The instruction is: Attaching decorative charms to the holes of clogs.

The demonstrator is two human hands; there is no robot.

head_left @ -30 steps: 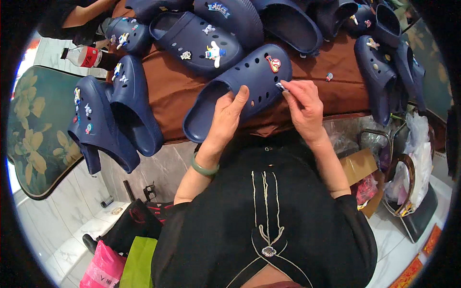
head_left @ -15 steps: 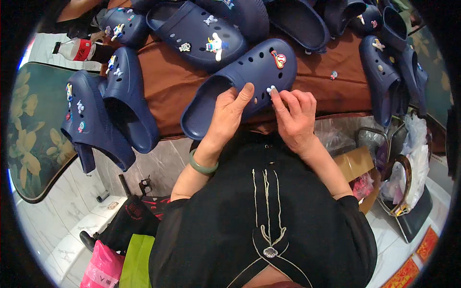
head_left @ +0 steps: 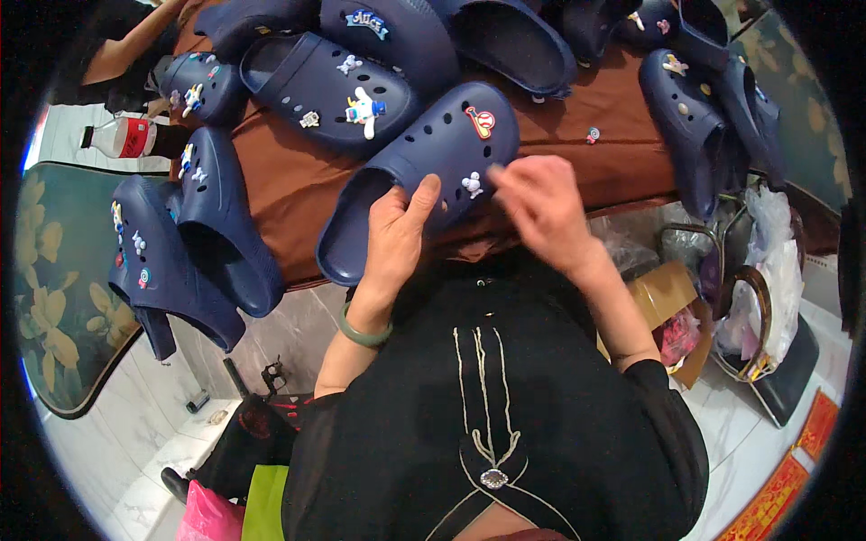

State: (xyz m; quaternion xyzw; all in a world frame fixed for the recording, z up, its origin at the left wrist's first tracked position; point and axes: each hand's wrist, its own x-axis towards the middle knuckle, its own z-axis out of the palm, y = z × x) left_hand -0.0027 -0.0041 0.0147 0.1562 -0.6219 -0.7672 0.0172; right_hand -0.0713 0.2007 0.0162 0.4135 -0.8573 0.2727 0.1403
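Note:
A navy foam clog (head_left: 424, 135) lies tilted on the brown cloth in front of me. My left hand (head_left: 397, 230) grips its near side, thumb on top and the fingers hidden at the edge. On its perforated upper sit a baseball-and-bat charm (head_left: 481, 123) near the toe and a small white charm (head_left: 472, 186) closer to me. Just right of the white charm is my right hand (head_left: 546, 207), apart from it, its fingers curled but smeared by motion. Whether anything is between them cannot be seen.
Several navy clogs with charms surround this one, such as a pair of clogs (head_left: 225, 239) at left. A loose round charm (head_left: 593, 135) lies on the brown cloth (head_left: 622, 171). A red-labelled bottle (head_left: 135, 138) stands far left, near another person's arm (head_left: 135, 45). A cardboard box (head_left: 663, 293) is lower right.
My right hand has come off the white charm and drawn back to the right, leaving the charm showing on the clog. The whole view has shifted slightly; my left hand keeps its grip.

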